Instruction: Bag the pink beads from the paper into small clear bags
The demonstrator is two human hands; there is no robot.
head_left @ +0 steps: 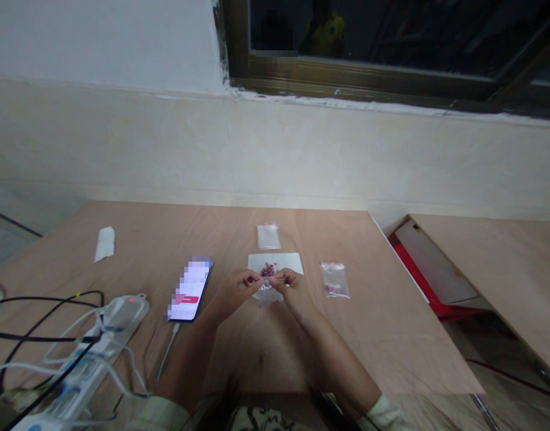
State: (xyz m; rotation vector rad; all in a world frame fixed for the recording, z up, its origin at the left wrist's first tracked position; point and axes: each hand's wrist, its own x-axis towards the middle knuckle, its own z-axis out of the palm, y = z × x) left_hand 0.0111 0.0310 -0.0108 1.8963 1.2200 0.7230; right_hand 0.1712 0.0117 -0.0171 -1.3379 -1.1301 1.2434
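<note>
Both hands are in the head view, close together over a white sheet of paper (293, 261). My left hand (239, 286) has thumb and fingers pinched at the near edge of a pile of small dark red and pink beads (268, 269). Opposite it, my right hand (291, 287) pinches too, its fingertips almost meeting the left ones. Between and just below the fingertips is a small clear plastic bag (269, 294), gripped near its upper edge. The fingers partly cover it, so its contents are hard to make out.
Beyond the paper lies a flat clear bag (268, 236). Another bag with a few pink beads (335, 280) is to the right. On the left are a lit phone (190, 293) on a cable, a white scrap (105, 243) and a power strip (90, 353) with tangled cords.
</note>
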